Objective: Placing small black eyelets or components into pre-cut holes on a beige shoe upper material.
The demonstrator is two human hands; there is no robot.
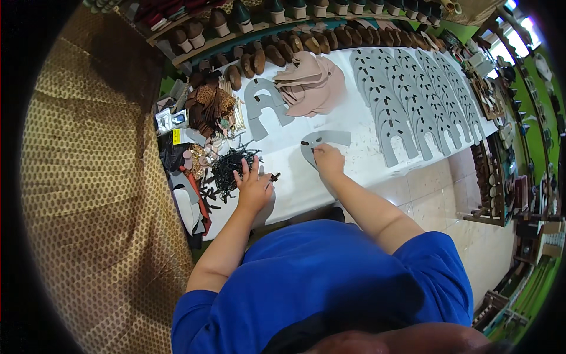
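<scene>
My left hand (pixel 253 187) rests with fingers spread at the edge of a tangled heap of thin dark green strips (pixel 227 171). A small dark brown tab (pixel 275 177) lies just right of it. My right hand (pixel 330 160) has its fingers drawn together on a grey U-shaped shoe upper piece (pixel 339 137), which lies flat on the white table. A dark tab (pixel 305 143) sits on the curved end of that piece. Whatever the right fingertips pinch is hidden. More grey U-shaped pieces (pixel 259 112) lie beyond, beside a stack of pink leather pieces (pixel 318 88).
Overlapping rows of grey pieces with dark tabs (pixel 407 109) cover the table's right side. Brown wooden shoe lasts (pixel 274 55) line the back edge, below a shelf of shoes (pixel 242 16). Brown scraps (pixel 212 103) and small packets (pixel 171 120) crowd the left. A patterned curtain (pixel 100 194) hangs at far left.
</scene>
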